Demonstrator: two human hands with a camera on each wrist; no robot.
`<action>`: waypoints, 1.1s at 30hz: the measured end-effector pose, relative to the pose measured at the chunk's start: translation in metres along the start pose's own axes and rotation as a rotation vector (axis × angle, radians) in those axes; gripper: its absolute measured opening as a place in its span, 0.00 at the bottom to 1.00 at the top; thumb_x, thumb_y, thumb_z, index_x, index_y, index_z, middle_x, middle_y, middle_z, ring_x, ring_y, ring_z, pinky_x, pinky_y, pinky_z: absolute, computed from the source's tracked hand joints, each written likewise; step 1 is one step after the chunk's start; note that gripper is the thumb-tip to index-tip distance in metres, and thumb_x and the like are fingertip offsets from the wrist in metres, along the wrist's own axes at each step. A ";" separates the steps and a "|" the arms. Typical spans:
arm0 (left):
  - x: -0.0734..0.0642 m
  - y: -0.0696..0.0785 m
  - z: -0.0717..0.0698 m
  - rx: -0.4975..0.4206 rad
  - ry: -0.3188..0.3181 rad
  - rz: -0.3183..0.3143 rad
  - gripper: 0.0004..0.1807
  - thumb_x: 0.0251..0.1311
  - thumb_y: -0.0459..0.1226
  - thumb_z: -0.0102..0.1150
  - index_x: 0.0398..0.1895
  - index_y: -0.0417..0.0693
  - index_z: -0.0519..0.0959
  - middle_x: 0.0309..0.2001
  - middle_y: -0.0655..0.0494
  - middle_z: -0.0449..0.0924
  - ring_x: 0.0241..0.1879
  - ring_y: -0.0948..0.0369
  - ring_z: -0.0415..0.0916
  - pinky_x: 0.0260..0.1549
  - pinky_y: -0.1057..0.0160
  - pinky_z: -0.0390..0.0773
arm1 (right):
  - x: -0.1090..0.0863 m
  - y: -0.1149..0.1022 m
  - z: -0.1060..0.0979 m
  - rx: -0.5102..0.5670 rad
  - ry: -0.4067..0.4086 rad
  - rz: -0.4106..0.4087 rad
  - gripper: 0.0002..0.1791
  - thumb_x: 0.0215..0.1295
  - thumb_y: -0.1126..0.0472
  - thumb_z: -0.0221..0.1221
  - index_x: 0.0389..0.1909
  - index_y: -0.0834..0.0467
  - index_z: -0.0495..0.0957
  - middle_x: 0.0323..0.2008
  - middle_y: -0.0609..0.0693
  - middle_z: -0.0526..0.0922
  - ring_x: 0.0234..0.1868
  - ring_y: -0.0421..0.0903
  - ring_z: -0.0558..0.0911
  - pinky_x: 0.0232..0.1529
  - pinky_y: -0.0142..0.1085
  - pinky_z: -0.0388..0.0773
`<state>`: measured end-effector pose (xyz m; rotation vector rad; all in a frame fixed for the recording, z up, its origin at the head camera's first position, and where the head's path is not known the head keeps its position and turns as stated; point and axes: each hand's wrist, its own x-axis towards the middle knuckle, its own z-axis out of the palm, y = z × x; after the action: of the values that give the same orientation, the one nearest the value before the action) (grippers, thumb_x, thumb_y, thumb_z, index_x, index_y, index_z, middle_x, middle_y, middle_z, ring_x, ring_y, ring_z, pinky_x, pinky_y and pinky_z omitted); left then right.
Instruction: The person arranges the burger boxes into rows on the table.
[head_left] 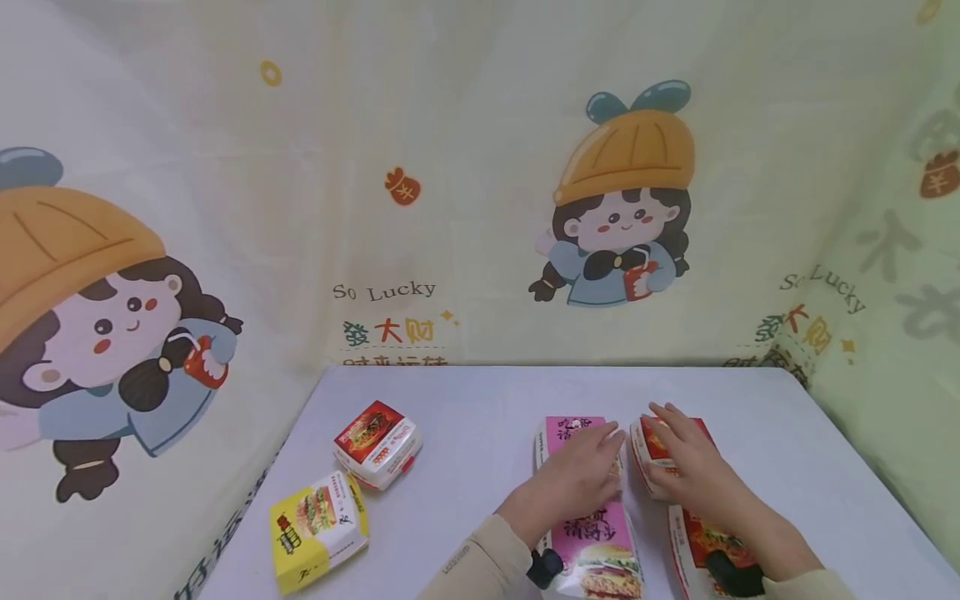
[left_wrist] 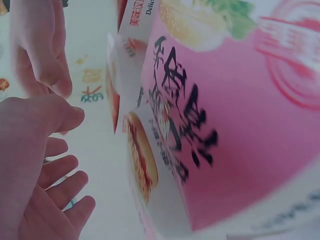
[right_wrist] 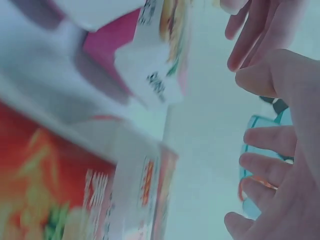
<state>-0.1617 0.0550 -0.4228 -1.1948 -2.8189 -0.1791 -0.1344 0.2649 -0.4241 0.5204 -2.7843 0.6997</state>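
Observation:
My left hand (head_left: 581,473) hovers over two pink-topped burger boxes standing one behind the other, fingers loosely extended and nothing held. The nearer pink box (head_left: 596,542) shows black lettering and a burger picture; the hand hides part of the farther pink box (head_left: 564,429). To the right, my right hand (head_left: 693,471) is spread over the farther red-topped burger box (head_left: 647,442), overlapping it in the head view. Its wrist crosses the nearer red-topped box (head_left: 705,542). In the left wrist view the fingers (left_wrist: 65,187) are apart with no object between them.
At the left of the white table (head_left: 465,450), a red-topped burger box (head_left: 378,446) stands behind a yellow and white burger box (head_left: 318,529). A printed curtain (head_left: 480,183) hangs behind the table and along both sides.

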 end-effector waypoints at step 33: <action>-0.097 -0.064 -0.006 -0.178 0.075 -0.354 0.41 0.65 0.52 0.59 0.77 0.49 0.57 0.77 0.53 0.56 0.76 0.52 0.54 0.73 0.48 0.60 | 0.014 -0.070 0.029 0.070 -0.053 0.049 0.42 0.60 0.47 0.67 0.73 0.56 0.63 0.75 0.58 0.60 0.76 0.63 0.55 0.65 0.70 0.62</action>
<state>-0.1405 -0.0589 -0.4329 -0.6837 -2.9718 -0.4928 -0.1234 0.1891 -0.4157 0.4922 -2.8386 0.8086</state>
